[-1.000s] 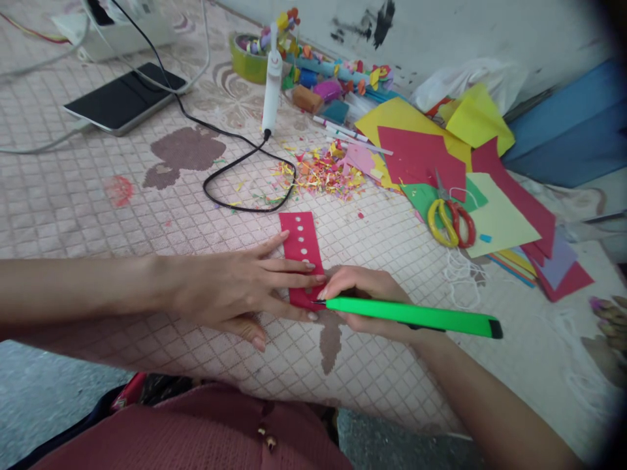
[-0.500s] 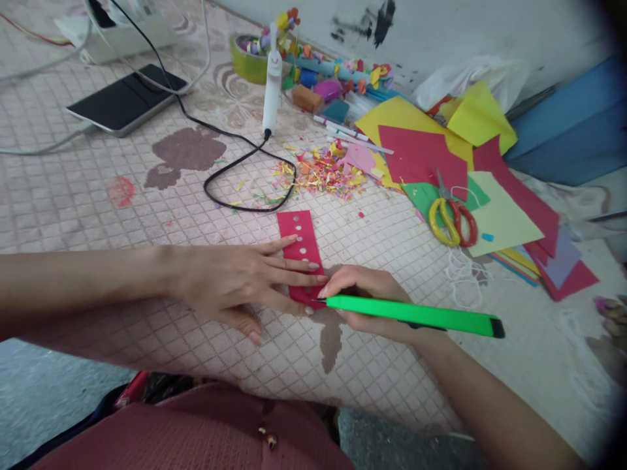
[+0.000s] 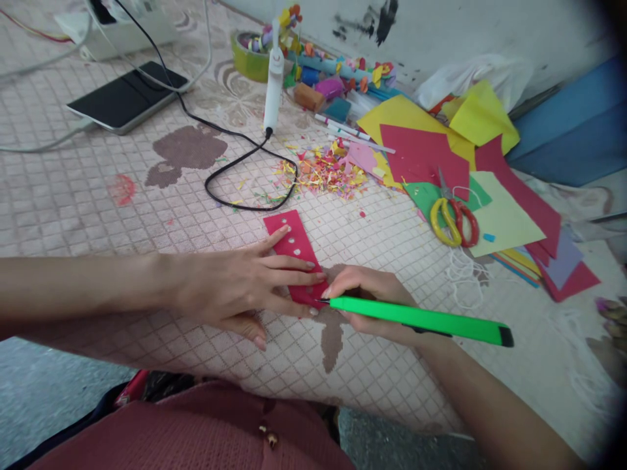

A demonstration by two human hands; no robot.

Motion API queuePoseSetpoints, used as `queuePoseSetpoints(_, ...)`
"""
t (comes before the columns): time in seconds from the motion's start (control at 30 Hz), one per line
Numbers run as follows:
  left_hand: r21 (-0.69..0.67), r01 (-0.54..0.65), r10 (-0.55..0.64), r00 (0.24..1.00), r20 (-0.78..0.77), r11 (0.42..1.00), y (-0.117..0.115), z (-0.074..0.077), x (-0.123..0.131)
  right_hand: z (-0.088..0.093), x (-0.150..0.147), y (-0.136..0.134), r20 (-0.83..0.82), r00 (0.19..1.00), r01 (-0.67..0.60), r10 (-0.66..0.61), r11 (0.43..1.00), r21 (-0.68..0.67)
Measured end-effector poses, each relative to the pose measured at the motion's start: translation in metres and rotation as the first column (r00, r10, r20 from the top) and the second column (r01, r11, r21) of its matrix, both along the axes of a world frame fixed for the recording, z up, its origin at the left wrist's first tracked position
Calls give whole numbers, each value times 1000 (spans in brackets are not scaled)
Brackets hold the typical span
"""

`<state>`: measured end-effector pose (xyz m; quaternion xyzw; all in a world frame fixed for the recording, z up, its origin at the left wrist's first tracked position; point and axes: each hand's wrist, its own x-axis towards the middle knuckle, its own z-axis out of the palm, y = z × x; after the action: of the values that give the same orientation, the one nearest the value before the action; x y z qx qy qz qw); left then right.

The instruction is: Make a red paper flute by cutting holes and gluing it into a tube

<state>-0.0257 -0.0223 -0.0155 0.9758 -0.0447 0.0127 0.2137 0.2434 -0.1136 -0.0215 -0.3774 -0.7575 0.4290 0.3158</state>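
Red paper strip (image 3: 292, 246) with punched white holes, left hand (image 3: 235, 287) flat on it, right hand (image 3: 367, 297) gripping green cutter (image 3: 421, 318)

— How is your light?
— Bright, soft and even; your left hand (image 3: 230, 287) casts only a faint shadow on the mat (image 3: 98, 209).
— And sharpness?
— The green cutter (image 3: 421, 318) is crisp at centre; your right edge and lower right corner darken and blur, with wide-angle bending.

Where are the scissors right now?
In the head view, the scissors lie right of centre on a green sheet, between the pile of paper scraps and a pale yellow sheet, beyond the right hand holding the green cutter.
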Motion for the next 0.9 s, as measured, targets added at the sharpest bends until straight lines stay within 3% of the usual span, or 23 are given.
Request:
queuePoseSetpoints(0.1, 38, -46, 45, 999, 30, 998, -6, -5, 0, -1, 1, 1, -9, 1000, -6, 6, 1000, -8)
queuePoseSetpoints(0.23, 23, -6, 5, 999, 42, 1000, -7, -7, 1, 2, 0, 1, -20, 1000, -24, 23, 999, -36)
queuePoseSetpoints(0.7, 68, -59, 57, 998, 35, 996, -11, -4, 0, 3, -2, 0, 4, 1000, 13, -13, 1000, 6)
queuePoseSetpoints(0.9, 30, -2, 3, 1000, -12, 1000, -4, 1, -1, -4, 0, 0, 13, 1000, 24, -25, 999, 24)
